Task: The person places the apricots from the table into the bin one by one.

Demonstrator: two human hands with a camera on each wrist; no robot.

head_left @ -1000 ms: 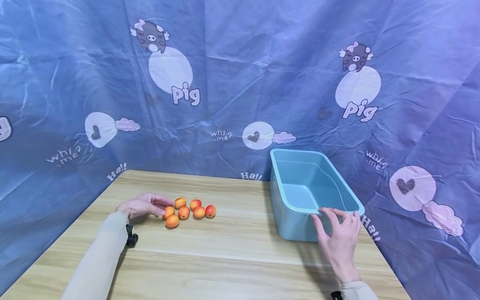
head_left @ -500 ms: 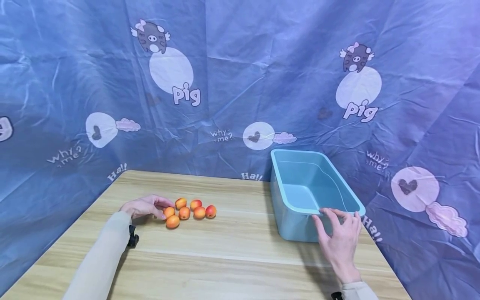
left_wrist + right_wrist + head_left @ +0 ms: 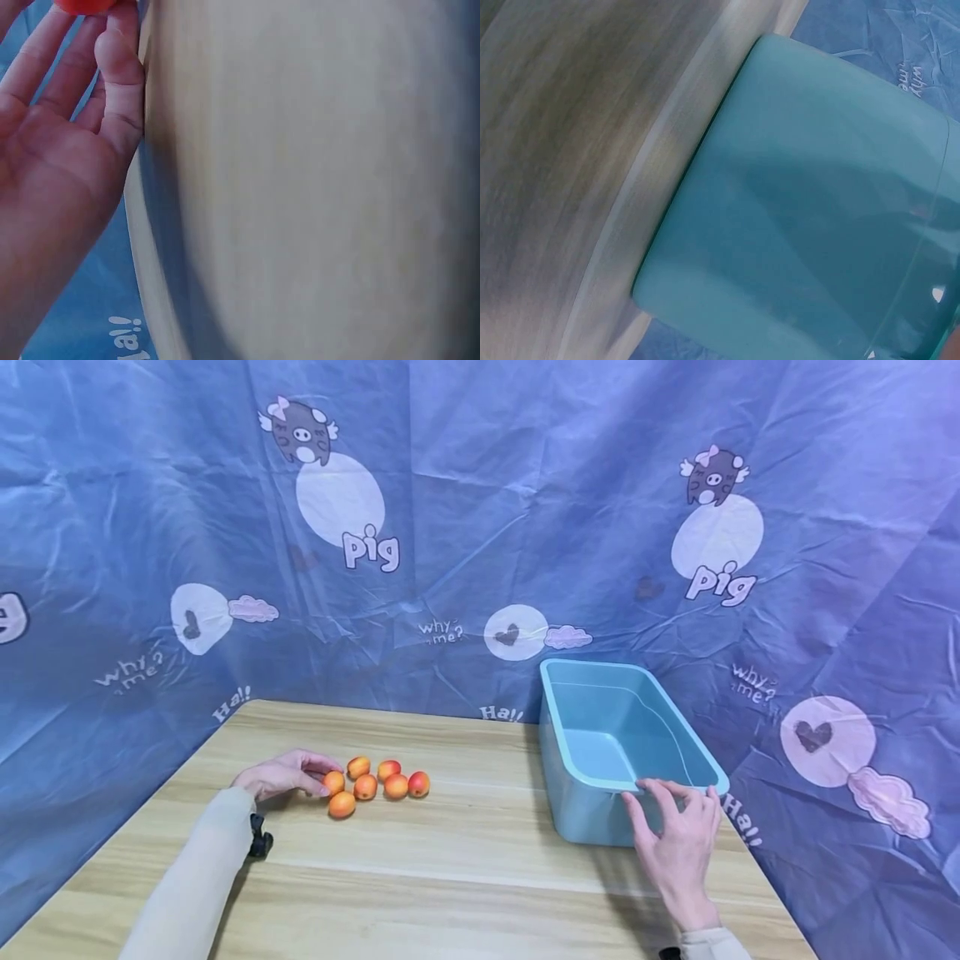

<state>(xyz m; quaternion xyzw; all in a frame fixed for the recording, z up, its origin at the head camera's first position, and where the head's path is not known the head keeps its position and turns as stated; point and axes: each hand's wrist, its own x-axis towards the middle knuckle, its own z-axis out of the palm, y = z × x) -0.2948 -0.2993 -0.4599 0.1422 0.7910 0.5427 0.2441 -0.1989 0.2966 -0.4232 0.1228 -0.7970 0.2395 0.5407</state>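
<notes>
Several small orange fruits with a red blush, looking like apricots, lie bunched on the left half of the table. My left hand is at the leftmost apricot, thumb on the near side and fingers on the far side, pinching it. In the left wrist view, that red-orange apricot shows at the top edge by the fingers, mostly cut off. A light blue plastic bin stands at the right. My right hand grips its near rim, thumb outside and fingertips over the edge. The right wrist view shows the bin's wall.
Other apricots lie close together right of the left hand, with one apricot just in front. Bare wood tabletop lies between fruit and bin. A blue printed cloth hangs behind and along both sides.
</notes>
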